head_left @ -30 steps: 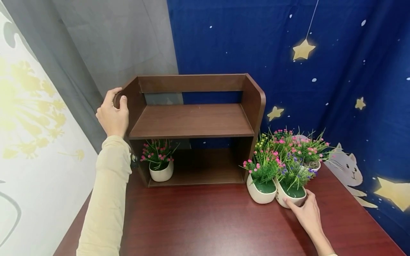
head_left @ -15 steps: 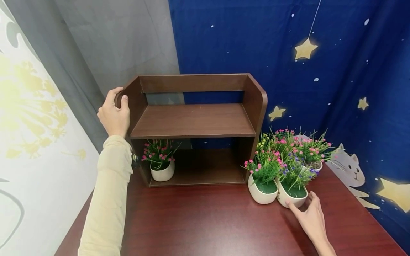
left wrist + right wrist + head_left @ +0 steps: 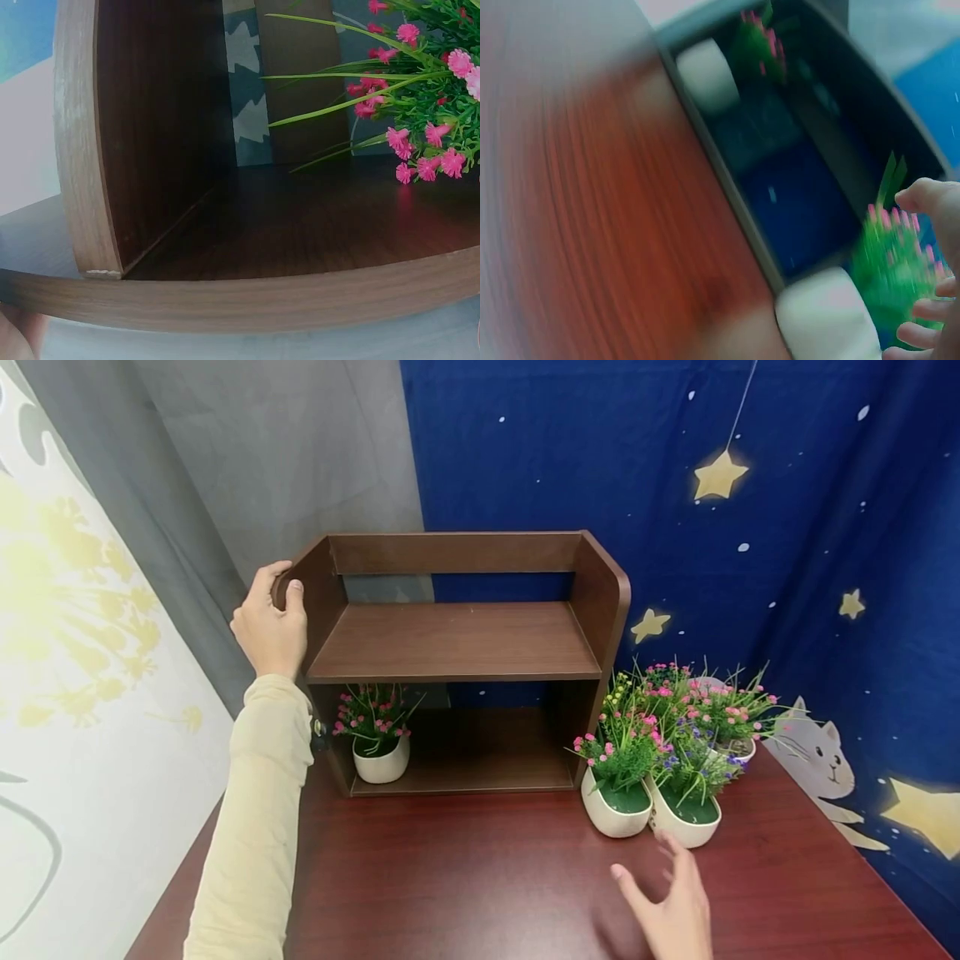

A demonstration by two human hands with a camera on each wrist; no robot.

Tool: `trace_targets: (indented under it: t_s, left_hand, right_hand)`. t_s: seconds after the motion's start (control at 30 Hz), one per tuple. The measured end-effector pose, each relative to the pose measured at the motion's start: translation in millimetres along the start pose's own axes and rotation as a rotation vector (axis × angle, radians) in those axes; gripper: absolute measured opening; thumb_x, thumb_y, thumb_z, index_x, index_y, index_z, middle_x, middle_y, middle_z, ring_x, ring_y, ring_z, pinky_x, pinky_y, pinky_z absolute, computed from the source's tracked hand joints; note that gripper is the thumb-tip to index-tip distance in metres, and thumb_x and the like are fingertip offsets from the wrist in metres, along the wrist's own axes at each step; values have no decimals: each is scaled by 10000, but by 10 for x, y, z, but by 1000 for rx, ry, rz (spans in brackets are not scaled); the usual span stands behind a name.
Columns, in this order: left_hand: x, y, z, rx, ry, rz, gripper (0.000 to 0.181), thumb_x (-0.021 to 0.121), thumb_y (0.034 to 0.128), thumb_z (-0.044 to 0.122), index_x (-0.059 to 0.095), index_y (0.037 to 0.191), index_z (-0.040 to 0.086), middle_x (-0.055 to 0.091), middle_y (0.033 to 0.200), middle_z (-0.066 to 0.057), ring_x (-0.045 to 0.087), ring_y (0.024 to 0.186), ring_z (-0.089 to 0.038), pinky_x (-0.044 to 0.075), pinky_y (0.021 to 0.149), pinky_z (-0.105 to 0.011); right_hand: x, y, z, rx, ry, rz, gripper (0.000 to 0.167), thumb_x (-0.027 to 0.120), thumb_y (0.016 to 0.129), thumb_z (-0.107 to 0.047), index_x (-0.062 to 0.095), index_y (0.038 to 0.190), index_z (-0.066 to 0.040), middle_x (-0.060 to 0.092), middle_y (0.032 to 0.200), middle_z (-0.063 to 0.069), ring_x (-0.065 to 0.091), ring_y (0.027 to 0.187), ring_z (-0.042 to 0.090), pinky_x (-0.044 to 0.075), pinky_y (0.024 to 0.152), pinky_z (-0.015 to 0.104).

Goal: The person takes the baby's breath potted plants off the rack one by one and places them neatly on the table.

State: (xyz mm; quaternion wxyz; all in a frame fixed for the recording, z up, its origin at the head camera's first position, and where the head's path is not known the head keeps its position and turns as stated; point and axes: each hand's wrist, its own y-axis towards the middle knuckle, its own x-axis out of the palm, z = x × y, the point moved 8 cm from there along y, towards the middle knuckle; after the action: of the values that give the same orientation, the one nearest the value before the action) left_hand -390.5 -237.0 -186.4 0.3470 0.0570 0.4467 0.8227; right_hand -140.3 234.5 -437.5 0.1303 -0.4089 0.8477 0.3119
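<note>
My left hand (image 3: 272, 622) grips the top left side panel of a brown wooden shelf (image 3: 457, 643), thumb on the inner face and fingers on the outside. In the lower compartment, at its left, stands a white pot with pink flowers (image 3: 381, 764). My right hand (image 3: 675, 906) holds nothing, fingers spread, just in front of a white pot with purple flowers (image 3: 686, 827). Touching that pot on its left is a white pot with pink flowers and green leaves (image 3: 617, 810). The right wrist view is blurred, with spread right-hand fingers (image 3: 922, 311) at its right edge.
More potted flowers (image 3: 727, 718) crowd behind the front two, right of the shelf. All stand on a reddish-brown table (image 3: 465, 877). Behind hangs a blue curtain with stars (image 3: 510, 460) beside a grey one (image 3: 285, 452); a white printed panel (image 3: 90, 760) stands at the left.
My right hand has let go of the pot with purple flowers and moved left and toward me. The pot stays in place. My left hand keeps its grip on the shelf panel.
</note>
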Motion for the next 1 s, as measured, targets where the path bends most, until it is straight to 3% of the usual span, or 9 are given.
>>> trace_targets:
  t_s: [0.03,0.23,0.4,0.7,1.0]
  left_hand:
    - [1,3,7,2,-1,0,299,528,904,328,657,1156,232,687,1046,-7,596,764,-332,362,779,-452]
    - [-4,20,15,4,2,-1,299,526,905,331,656,1156,235,685,1052,-5,590,772,-345,359,791,-457]
    - [-9,16,4,4,7,3,301,524,906,327,655,1157,228,681,1066,1,594,774,-340,361,802,-456]
    - [12,-6,-16,-12,8,-10,304,518,909,331,648,1166,233,685,1052,-16,599,793,-334,344,829,-453]
    - [16,-8,-16,-12,20,-10,297,514,913,332,646,1164,245,683,1060,3,605,801,-328,342,838,-450]
  right_hand:
    - [65,-28,-81,-22,6,-9,743,843,649,-147,466,1276,-23,552,1204,95,508,1084,214,374,846,207]
    - [554,-130,-568,-165,79,-129,716,848,650,-255,495,1255,-108,567,1173,-23,566,1033,180,449,832,360]
    - [984,-126,-938,-275,131,-226,706,796,693,-383,488,1269,-114,540,1169,-53,538,1058,179,442,847,383]
    - [1692,-67,-1308,-255,189,-372,689,736,733,-451,483,1259,-86,537,1171,-23,521,1088,218,418,859,416]
    - [2389,-53,-1407,-203,228,-454,721,722,746,-453,468,1280,-40,537,1199,56,522,1097,259,417,871,418]
